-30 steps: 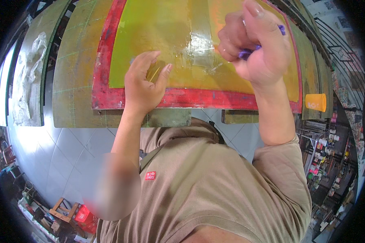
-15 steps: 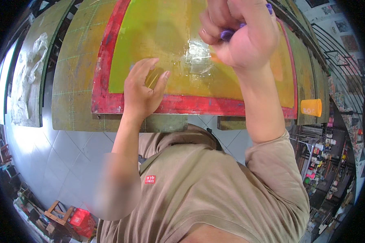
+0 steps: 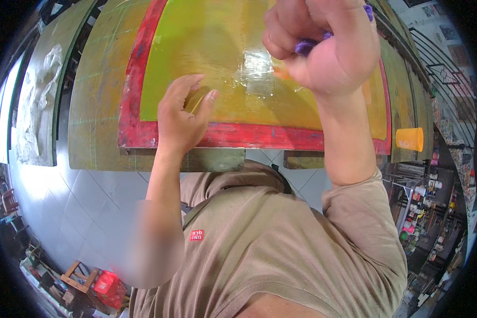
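Note:
A red-framed printing screen (image 3: 233, 139) with yellow-green mesh lies on the table before me. A bright, wet-looking patch (image 3: 258, 74) shines near its middle. High over the right side of the screen, my right hand (image 3: 323, 47) is closed in a fist. Bits of purple cloth (image 3: 305, 48) poke out between its fingers; most of the cloth is hidden. Above the near left part of the mesh, my left hand (image 3: 183, 114) has its fingers curved and its thumb apart. I see nothing held in it, only a thin yellow line behind the gap.
A small orange cup (image 3: 409, 139) lies by the screen's right corner. Crumpled clear plastic (image 3: 40, 100) covers part of a board at left. A red container (image 3: 109, 289) and a wooden stool (image 3: 79, 278) stand on the floor at lower left. Shelves with several jars (image 3: 429, 191) are at right.
My right hand has shifted a little to the right with the purple cloth. My left hand has moved slightly left, its fingers still apart.

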A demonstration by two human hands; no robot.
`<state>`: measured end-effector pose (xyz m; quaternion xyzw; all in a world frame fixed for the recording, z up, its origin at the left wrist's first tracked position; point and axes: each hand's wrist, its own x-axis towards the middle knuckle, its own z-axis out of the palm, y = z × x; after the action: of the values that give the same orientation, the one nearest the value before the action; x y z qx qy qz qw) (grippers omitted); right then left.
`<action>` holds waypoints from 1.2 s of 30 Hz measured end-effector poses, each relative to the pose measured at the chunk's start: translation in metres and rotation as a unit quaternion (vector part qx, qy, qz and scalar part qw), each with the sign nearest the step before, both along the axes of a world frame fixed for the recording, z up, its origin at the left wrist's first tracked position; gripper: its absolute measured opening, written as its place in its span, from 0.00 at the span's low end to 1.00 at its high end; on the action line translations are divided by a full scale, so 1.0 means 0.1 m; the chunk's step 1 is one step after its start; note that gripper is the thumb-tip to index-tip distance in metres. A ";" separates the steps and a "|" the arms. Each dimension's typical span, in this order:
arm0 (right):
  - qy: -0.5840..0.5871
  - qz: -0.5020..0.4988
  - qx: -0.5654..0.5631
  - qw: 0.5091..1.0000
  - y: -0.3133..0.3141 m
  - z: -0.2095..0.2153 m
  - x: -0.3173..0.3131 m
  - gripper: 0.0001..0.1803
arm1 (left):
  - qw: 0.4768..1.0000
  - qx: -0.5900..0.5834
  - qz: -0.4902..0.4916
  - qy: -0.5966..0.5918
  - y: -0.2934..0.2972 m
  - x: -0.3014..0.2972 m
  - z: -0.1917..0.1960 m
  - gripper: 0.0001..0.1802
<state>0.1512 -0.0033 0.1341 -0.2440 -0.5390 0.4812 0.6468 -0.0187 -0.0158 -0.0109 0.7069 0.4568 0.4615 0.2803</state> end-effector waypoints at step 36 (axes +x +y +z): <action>-0.344 -0.588 -0.217 0.699 -2.91 0.15 4.45 0.24 | 0.976 0.114 0.172 0.067 0.03 -0.53 -0.01 0.26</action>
<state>0.5960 -0.2947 0.1490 -0.7935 -0.3510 -0.0106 0.4971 -0.0717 -0.0129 -0.0118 0.6746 0.5337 0.5031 0.0833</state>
